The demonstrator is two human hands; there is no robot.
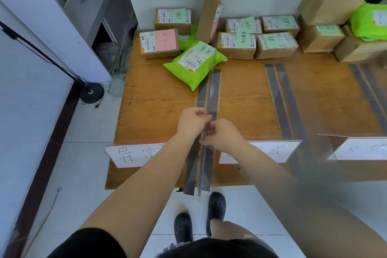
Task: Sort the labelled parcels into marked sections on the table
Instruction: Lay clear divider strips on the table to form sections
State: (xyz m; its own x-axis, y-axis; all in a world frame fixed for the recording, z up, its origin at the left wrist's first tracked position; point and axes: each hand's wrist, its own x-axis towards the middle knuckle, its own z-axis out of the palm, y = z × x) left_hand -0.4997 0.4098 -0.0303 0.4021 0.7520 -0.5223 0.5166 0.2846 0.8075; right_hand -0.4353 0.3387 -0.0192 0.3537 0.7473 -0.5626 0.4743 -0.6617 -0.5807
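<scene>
Hands: left hand [193, 122] and right hand [219, 135] are meeting over the near middle of the table [150, 98], fingers of both curling onto a thin grey divider strip [206, 132]; each is pinching it, though the fingertips are blurring and the exact grip is hard to read.

Strip: it is running away from the hands toward the far parcels and back past the wrists over the near table edge, lying along a grey tape line [215, 88]; probably being held there to mark or raise a section boundary.

Sections: further tape lines [278, 94] are lying well to the right of the right hand; a white section sign [134, 154] is sitting below the left forearm, a second sign [272, 152] just right of the right forearm, a third [360, 148] far right.

Parcels: none are being held. A green mailer [193, 63] is lying ahead of the left hand, touching the strip's far end. A box with pink label [160, 43] is sitting beyond it, left. Boxes with green labels [257, 35] are crowding the far edge ahead of the right hand, stacked boxes [326, 19] far right.

Judgement: sorting is not yet starting; the parcels are remaining unsorted along the back.
</scene>
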